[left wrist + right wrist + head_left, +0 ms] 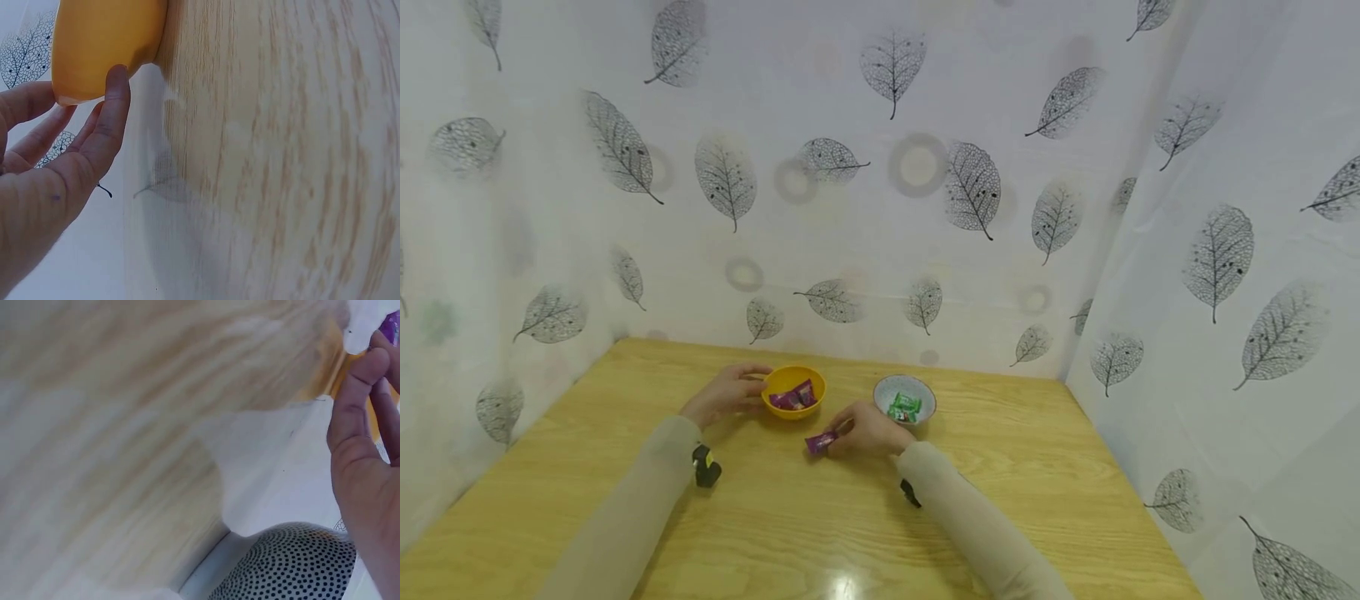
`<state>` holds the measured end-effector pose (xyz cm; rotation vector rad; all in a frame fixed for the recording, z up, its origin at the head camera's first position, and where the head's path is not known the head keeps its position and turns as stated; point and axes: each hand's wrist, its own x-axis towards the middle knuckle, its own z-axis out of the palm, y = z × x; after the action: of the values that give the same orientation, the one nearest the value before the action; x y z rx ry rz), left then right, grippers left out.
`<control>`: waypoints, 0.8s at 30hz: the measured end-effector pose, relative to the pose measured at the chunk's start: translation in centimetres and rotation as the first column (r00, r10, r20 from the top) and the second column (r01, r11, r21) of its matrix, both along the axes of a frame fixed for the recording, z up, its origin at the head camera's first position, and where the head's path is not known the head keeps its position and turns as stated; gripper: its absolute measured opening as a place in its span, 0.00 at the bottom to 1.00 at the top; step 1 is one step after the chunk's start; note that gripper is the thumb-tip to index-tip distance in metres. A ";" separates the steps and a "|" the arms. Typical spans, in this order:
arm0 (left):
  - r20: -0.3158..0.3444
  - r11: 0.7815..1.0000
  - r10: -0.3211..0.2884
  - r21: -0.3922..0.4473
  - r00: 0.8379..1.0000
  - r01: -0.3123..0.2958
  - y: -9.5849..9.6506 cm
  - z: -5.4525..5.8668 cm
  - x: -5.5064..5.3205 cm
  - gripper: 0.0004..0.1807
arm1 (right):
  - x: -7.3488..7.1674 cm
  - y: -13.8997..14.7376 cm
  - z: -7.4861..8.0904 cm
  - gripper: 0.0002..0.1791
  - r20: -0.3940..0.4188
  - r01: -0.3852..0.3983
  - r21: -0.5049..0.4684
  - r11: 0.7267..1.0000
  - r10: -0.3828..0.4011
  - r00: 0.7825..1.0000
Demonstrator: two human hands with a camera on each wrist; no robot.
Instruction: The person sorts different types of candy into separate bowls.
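Observation:
In the head view a yellow bowl holds several purple-wrapped candies. My left hand is at its left side, fingers extended and fingertips against the outer wall; the left wrist view shows these fingers touching the yellow bowl. My right hand pinches one purple-wrapped candy between thumb and fingertips, low over the table in front of the bowls. In the right wrist view, that candy shows only partly beyond the fingertips of the right hand.
A pale bowl with green-wrapped candies stands just behind the right hand; its dotted outside shows in the right wrist view. Both bowls stand on a wooden table. Leaf-patterned curtains rise behind and beside the table.

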<state>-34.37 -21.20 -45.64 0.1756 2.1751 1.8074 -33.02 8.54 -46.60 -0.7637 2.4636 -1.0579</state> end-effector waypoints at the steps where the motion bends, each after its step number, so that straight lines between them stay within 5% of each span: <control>1: -0.001 1.000 0.001 0.000 1.000 -0.001 0.0 0.0 0.0 0.27 | 0.0 0.0 -0.1 0.12 0.031 0.012 -0.045 0.999 -0.011 0.999; 10: -0.016 1.000 -0.006 0.002 1.000 0.006 -0.2 -0.3 -0.1 0.26 | -0.4 -1.1 0.6 0.15 0.118 0.108 -0.329 0.938 -0.073 0.990; 24: -0.007 1.000 -0.004 0.002 1.000 0.004 -0.4 -0.5 -0.3 0.26 | -1.5 -3.6 0.8 0.18 0.127 0.286 -0.420 0.861 -0.256 0.958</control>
<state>-34.66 -21.56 -46.12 0.1874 2.1762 1.8092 -34.52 4.95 -45.83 -0.4904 2.3461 -1.7517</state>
